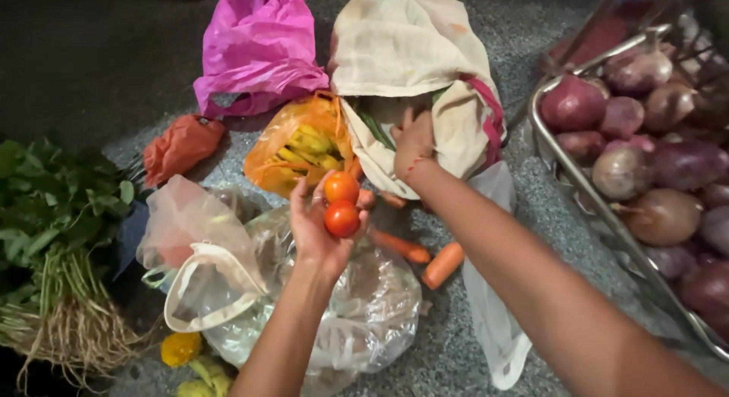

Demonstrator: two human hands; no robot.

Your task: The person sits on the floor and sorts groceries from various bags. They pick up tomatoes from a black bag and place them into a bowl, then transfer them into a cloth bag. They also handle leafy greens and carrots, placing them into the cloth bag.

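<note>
Two smooth round tomatoes (342, 204) in left hand (317, 228).

Bags, carrots (441, 264) on speckled floor (531, 215)

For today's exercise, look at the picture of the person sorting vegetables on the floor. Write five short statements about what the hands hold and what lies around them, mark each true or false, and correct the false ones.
1. The left hand holds two tomatoes. True.
2. The right hand reaches into the pink plastic bag. False: it reaches into the cream cloth bag.
3. The metal tray at the right holds red onions. True.
4. The carrots lie inside the metal tray. False: they lie on the floor between the two arms.
5. A bunch of leafy greens lies at the left edge. True.
</note>
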